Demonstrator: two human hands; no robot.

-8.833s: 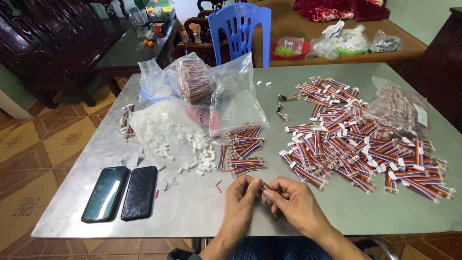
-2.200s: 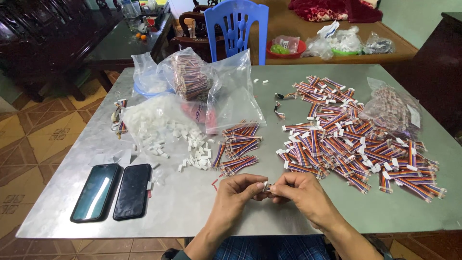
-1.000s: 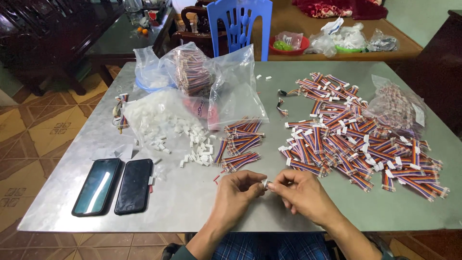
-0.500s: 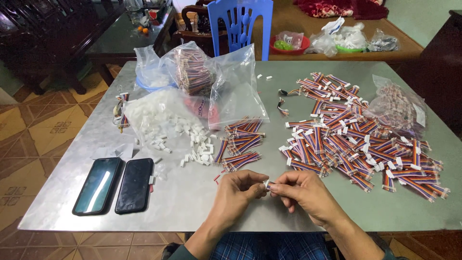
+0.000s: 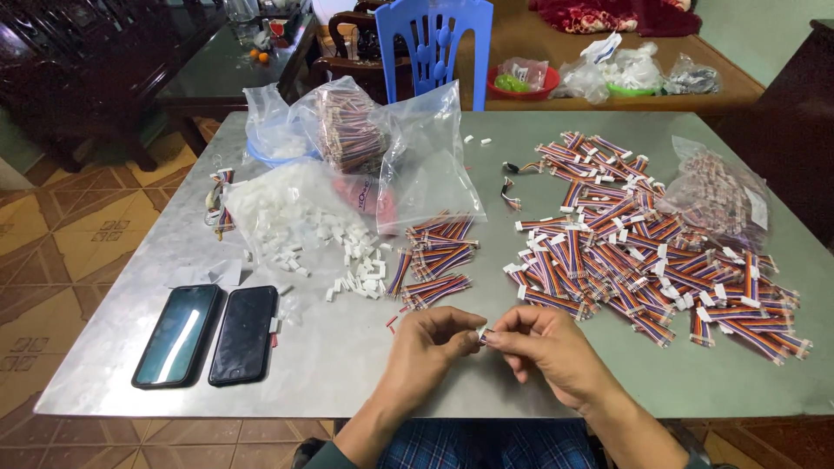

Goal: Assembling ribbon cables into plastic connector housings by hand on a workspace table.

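1. Looking down at the near edge of the grey table (image 5: 365,365), I see my left hand (image 5: 427,340) and right hand (image 5: 549,346) meeting fingertip to fingertip just above the surface.
2. The fingers of both hands are curled tight, pinching a small white plug (image 5: 482,333) between them; whether a wire is attached I cannot tell, as the fingers hide it.
3. That plug sits at the middle of the near edge, between the two hands, just clear of the tabletop.
4. Just beyond my left hand lies a small stack of striped wire bundles (image 5: 434,260), and beside it loose white plugs (image 5: 352,260) spill from an open clear bag (image 5: 278,208).
5. Beyond my right hand a wide heap of finished wires (image 5: 643,252) with white ends covers the right half of the table.
6. Two dark phones (image 5: 213,334) lie side by side at the near left, well apart from my hands.
7. More clear bags (image 5: 417,156) sit at the far middle, with a blue plastic chair (image 5: 434,43) behind the table.
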